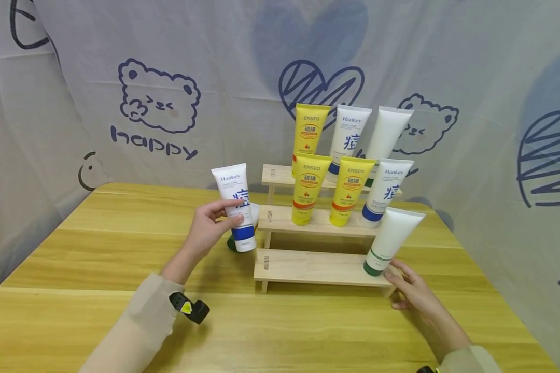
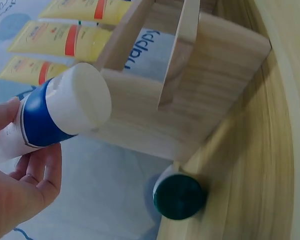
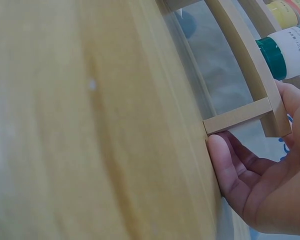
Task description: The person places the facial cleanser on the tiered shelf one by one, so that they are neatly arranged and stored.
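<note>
My left hand [image 1: 207, 228] grips a white tube with a blue band [image 1: 235, 207], thumb in front, held up left of a three-tier wooden stand [image 1: 308, 267]. In the left wrist view, the tube's white cap end [image 2: 87, 95] points towards the stand. Down at the stand's right end is my right hand [image 1: 415, 290]. Its thumb lies at the bottom shelf's end and its curled fingers [image 3: 222, 160] are against the leg, close to the tabletop. Just above that thumb, a white tube with a green cap [image 1: 392, 241] stands on the bottom shelf.
On the middle shelf are two yellow tubes [image 1: 310, 189] and a blue-banded white tube [image 1: 387, 191]. A yellow, a blue-banded and a green-capped tube stand on the top shelf [image 1: 275, 176]. Another green-capped tube [image 2: 179, 196] lies on the table by the stand's left side, partly hidden.
</note>
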